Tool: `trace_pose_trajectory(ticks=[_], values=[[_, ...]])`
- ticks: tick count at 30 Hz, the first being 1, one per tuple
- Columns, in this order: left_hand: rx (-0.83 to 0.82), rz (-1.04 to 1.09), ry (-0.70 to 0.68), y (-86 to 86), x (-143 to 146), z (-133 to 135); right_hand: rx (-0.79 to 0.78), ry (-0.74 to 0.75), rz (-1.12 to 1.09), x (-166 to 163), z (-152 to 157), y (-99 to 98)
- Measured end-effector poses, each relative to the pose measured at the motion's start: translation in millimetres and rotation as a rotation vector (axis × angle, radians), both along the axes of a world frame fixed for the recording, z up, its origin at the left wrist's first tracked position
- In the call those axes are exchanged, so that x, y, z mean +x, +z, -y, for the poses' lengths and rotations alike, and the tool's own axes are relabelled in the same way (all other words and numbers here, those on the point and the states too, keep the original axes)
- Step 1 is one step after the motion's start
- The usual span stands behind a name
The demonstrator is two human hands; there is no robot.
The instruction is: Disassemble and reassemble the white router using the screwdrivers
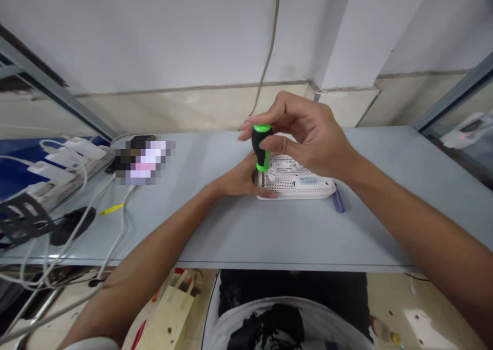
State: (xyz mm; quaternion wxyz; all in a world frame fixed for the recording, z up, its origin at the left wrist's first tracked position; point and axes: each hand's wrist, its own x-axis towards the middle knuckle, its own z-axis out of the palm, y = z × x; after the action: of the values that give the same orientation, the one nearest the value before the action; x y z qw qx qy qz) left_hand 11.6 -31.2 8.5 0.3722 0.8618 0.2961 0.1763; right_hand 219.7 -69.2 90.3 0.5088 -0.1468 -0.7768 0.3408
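Observation:
A white router-like box lies bottom-up on the grey table, showing vent holes and a label. My right hand is closed round the black and green handle of a screwdriver, which stands upright with its tip on the box's left end. My left hand grips the left edge of the box, fingers curled around it, holding it against the table.
A blue pen-like object lies against the box's right side. At the left are white chargers and cables, a dark round item and a blurred-out patch. A wall stands behind; a paper bag sits under the table edge.

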Motion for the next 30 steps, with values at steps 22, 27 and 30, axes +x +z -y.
trace_pose_trajectory(ticks=[22,27,30], values=[[0.039,0.026,-0.005,4.9,0,3,0.154,-0.077,0.081,-2,2,-3.2],[0.009,0.007,0.032,4.2,2,0,0.006,0.091,0.036,-1,7,-2.0],[0.025,-0.008,0.031,3.6,2,-1,0.078,-0.022,0.013,-4,2,-6.1]])
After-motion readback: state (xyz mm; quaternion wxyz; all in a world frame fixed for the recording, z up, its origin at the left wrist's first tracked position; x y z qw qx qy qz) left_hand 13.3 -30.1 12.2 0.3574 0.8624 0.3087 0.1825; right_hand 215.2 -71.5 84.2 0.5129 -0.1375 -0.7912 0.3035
